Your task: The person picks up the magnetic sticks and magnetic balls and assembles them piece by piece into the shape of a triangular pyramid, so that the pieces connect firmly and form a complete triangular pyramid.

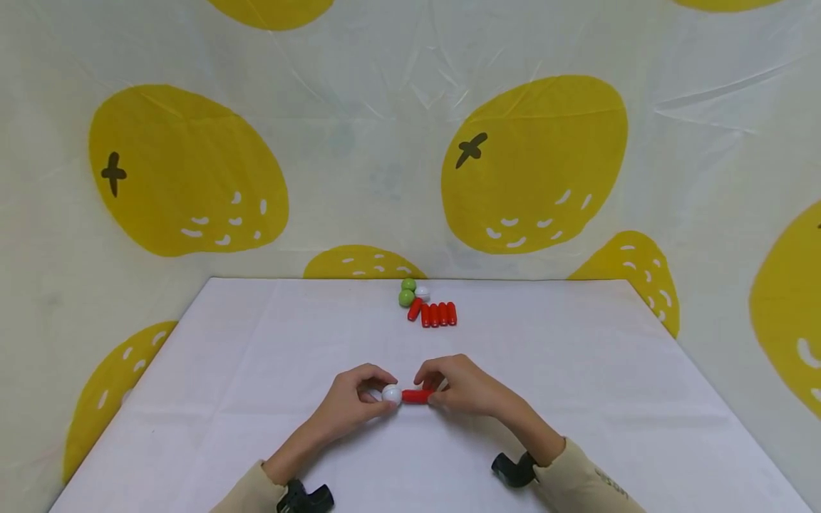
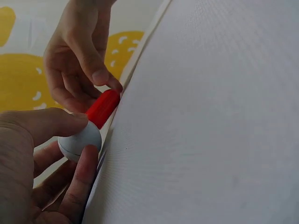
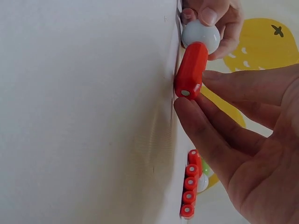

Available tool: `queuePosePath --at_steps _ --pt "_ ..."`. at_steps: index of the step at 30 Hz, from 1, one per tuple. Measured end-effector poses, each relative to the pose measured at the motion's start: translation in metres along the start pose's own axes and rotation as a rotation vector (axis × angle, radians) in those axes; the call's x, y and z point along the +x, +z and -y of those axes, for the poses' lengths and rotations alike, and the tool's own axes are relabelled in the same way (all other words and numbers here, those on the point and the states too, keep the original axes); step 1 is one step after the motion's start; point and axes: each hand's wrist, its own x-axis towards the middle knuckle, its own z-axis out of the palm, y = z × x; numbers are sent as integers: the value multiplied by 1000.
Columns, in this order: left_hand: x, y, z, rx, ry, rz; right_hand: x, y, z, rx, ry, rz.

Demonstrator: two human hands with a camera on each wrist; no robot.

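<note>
On the white tabletop, my left hand [image 1: 346, 400] pinches a glossy white ball [image 1: 392, 393] between thumb and fingers. A short red rod [image 1: 417, 396] lies end-on against the ball, and the two touch. My right hand [image 1: 467, 386] holds the rod near its other end with thumb and fingertips. The right wrist view shows the red rod [image 3: 192, 70] as faceted, with a small pale disc in its near end face. Seen from the left wrist, the white ball [image 2: 81, 140] has a thin seam around it and is partly covered by my fingers.
Toward the back of the table stand two green balls [image 1: 407, 292], another white ball [image 1: 422, 293], and several red rods [image 1: 439, 314] side by side, one tilted. The white tabletop [image 1: 269, 342] reaches a backdrop [image 1: 365, 157] with yellow fruit prints.
</note>
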Motion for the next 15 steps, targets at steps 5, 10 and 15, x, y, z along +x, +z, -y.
queuePosePath --at_steps 5,10,15 --pt "0 -1 -1 19 8 -2 0 -5 0 16 30 -7" --pt "1 -2 -1 15 3 -3 0 -10 3 28 49 -42" --pt "1 -3 -3 10 -1 3 -1 -15 3 27 44 -64"
